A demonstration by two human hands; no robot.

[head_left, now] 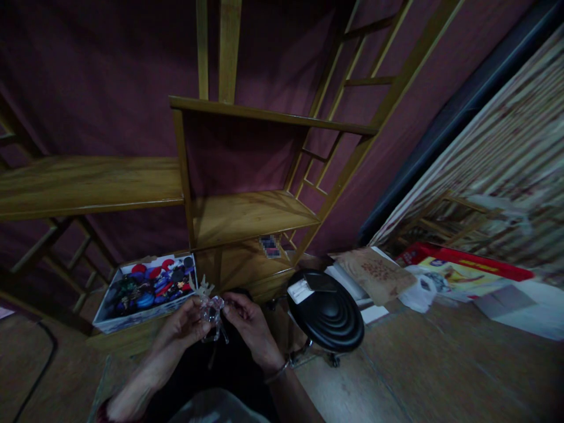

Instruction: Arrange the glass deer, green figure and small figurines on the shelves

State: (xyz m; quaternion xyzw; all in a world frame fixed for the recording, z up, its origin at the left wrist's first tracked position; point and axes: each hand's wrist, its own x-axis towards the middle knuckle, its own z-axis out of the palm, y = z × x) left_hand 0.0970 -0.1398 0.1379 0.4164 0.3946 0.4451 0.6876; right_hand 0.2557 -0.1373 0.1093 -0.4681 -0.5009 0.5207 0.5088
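A clear, branching figurine (pixel 211 310) is being held over the person's lap, in front of a wooden shelf unit (pixel 251 214). Its left side is being grasped by the left hand (pixel 187 322), while its right side is being pinched by the fingertips of the right hand (pixel 251 323). A white box (pixel 136 324), filled with red, blue and dark pieces (pixel 152 285), is being carried by the unit's low left board, close to its front edge. Toward the right end of the lower middle shelf, a blurred patterned item (pixel 269 247) is being supported. On the rear left edge of a round black stool (pixel 341 317), a pale packet (pixel 300 291) is being borne. The tiled floor (pixel 418 379) to the right is being covered partly by a brown paper sheet or bag (pixel 374 273), a white plastic bag (pixel 418 294) and a red-and-yellow carton (pixel 467 276). The room is being bounded by a purple wall (pixel 110 100) and, at right, a striped curtain (pixel 506 147).
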